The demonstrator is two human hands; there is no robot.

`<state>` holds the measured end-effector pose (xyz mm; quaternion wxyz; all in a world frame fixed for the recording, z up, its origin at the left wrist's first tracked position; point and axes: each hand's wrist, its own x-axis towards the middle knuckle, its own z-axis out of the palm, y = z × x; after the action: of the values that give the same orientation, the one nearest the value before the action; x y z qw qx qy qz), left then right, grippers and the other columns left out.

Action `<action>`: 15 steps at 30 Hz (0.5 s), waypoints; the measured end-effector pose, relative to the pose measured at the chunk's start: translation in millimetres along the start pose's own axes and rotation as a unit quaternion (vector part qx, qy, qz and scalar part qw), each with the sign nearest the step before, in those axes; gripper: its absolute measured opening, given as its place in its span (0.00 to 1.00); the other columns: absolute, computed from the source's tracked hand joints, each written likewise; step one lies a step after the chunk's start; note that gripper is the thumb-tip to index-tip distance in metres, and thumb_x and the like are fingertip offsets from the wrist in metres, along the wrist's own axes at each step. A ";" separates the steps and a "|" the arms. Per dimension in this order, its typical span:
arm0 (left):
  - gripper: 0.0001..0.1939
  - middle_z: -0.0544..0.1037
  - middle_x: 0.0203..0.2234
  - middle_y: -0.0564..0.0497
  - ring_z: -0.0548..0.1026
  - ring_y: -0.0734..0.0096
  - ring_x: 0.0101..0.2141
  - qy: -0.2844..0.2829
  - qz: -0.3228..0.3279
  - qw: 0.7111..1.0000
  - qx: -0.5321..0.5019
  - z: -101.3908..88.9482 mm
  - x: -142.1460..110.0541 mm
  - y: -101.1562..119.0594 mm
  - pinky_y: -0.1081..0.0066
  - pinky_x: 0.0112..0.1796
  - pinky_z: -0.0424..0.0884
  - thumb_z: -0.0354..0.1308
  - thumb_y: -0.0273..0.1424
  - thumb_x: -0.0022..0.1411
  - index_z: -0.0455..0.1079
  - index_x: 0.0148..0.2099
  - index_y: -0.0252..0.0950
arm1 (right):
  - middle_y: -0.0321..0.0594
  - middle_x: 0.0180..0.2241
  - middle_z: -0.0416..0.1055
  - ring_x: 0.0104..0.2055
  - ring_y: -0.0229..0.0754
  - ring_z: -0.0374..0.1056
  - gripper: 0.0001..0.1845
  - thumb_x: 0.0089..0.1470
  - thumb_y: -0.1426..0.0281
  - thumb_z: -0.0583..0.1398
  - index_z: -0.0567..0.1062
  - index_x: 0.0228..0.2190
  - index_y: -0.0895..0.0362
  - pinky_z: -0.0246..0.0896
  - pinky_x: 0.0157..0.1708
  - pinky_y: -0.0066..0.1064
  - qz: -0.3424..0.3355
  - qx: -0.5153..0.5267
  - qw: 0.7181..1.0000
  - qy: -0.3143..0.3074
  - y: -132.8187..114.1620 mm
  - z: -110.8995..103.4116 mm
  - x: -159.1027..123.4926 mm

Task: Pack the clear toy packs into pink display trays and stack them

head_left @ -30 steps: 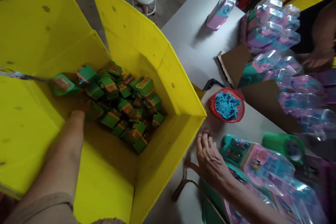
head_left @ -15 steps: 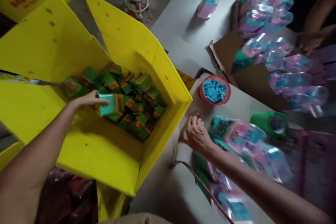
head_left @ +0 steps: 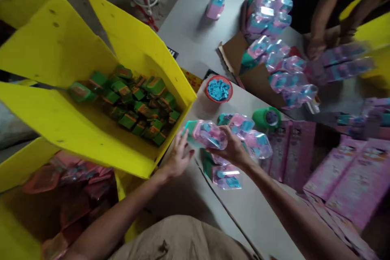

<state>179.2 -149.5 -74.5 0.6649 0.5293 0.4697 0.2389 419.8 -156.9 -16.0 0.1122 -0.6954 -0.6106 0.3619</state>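
Observation:
My right hand [head_left: 233, 148] grips a clear plastic toy pack [head_left: 209, 134] with pink and teal pieces inside and a teal end, holding it above the table. My left hand [head_left: 179, 157] has its fingers apart, close to the teal end; whether the fingertips touch it I cannot tell. More toy packs [head_left: 258, 144] stand on the table just beyond and under my right hand. To the left, a yellow box [head_left: 134, 162] with raised flaps contains many small green boxes [head_left: 128, 120] with orange bands.
A red basket [head_left: 210, 98] of small blue pieces and a green tape roll [head_left: 258, 118] sit on the table [head_left: 183, 20]. Behind is an opened carton [head_left: 258, 85] with packs. A co-worker's arms [head_left: 323, 20] reach in at upper right. Pink cartons [head_left: 359, 174] lie at right.
My left hand has left the yellow box and moved right; the teal box it held is no longer in it. My right hand has lifted a toy pack. The view has shifted.

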 end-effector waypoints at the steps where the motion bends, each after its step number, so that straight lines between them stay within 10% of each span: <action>1: 0.41 0.48 0.77 0.37 0.51 0.47 0.75 -0.021 -0.010 0.999 0.034 13.3 8.4 -9.3 0.48 0.68 0.66 0.56 0.27 0.66 0.50 0.78 0.41 | 0.51 0.45 0.78 0.44 0.56 0.77 0.36 0.51 0.55 0.71 0.69 0.55 0.59 0.74 0.42 0.43 -0.004 -0.055 0.998 0.019 8.4 3.1 -0.1; 4: 0.39 0.64 0.71 0.33 0.62 0.48 0.72 -0.106 0.014 0.985 0.134 21.1 30.5 -14.6 0.49 0.70 0.63 0.54 0.20 0.61 0.59 0.74 0.32 | 0.61 0.52 0.75 0.53 0.63 0.75 0.31 0.61 0.59 0.64 0.67 0.59 0.63 0.74 0.48 0.51 -0.071 -0.212 0.970 0.094 12.5 6.8 -2.8; 6: 0.32 0.75 0.63 0.37 0.73 0.54 0.65 -0.104 0.103 0.976 0.163 -6.8 39.3 -3.9 0.54 0.67 0.69 0.53 0.20 0.63 0.68 0.69 0.34 | 0.66 0.58 0.70 0.62 0.65 0.68 0.31 0.65 0.59 0.61 0.66 0.62 0.65 0.69 0.56 0.55 -0.134 -0.267 0.945 0.134 -3.0 4.2 -1.3; 8: 0.26 0.80 0.57 0.42 0.79 0.61 0.57 0.004 0.159 0.970 0.181 -61.9 50.2 6.4 0.61 0.60 0.76 0.51 0.23 0.69 0.72 0.65 0.38 | 0.63 0.59 0.70 0.63 0.61 0.67 0.25 0.68 0.61 0.59 0.70 0.59 0.63 0.66 0.60 0.52 -0.181 -0.290 0.935 0.099 -26.5 4.0 12.1; 10: 0.24 0.81 0.55 0.42 0.81 0.65 0.51 0.154 0.078 0.953 0.250 -133.0 71.4 5.0 0.67 0.52 0.80 0.49 0.25 0.72 0.70 0.66 0.37 | 0.58 0.51 0.76 0.55 0.56 0.72 0.14 0.68 0.66 0.58 0.77 0.50 0.61 0.68 0.57 0.47 -0.187 -0.331 0.924 -0.023 -48.6 12.1 39.7; 12: 0.25 0.82 0.53 0.41 0.81 0.64 0.51 0.152 -0.085 0.890 0.421 -200.1 102.7 -13.0 0.69 0.52 0.77 0.51 0.24 0.70 0.69 0.66 0.33 | 0.59 0.48 0.78 0.52 0.57 0.73 0.12 0.65 0.68 0.63 0.80 0.45 0.63 0.68 0.54 0.48 -0.161 -0.406 0.887 -0.153 -62.1 28.7 74.0; 15: 0.21 0.84 0.45 0.38 0.81 0.52 0.49 0.099 -0.163 0.852 0.488 -258.1 151.2 -62.0 0.61 0.52 0.76 0.60 0.24 0.61 0.76 0.57 0.29 | 0.73 0.54 0.74 0.57 0.69 0.71 0.32 0.57 0.60 0.71 0.77 0.53 0.73 0.66 0.54 0.57 -0.125 -0.507 0.822 -0.226 -65.8 56.7 113.4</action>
<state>8.7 77.3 -187.9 0.3008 0.6750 0.6688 -0.0813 332.1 -52.5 -58.6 -0.3531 -0.4703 -0.7981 0.1309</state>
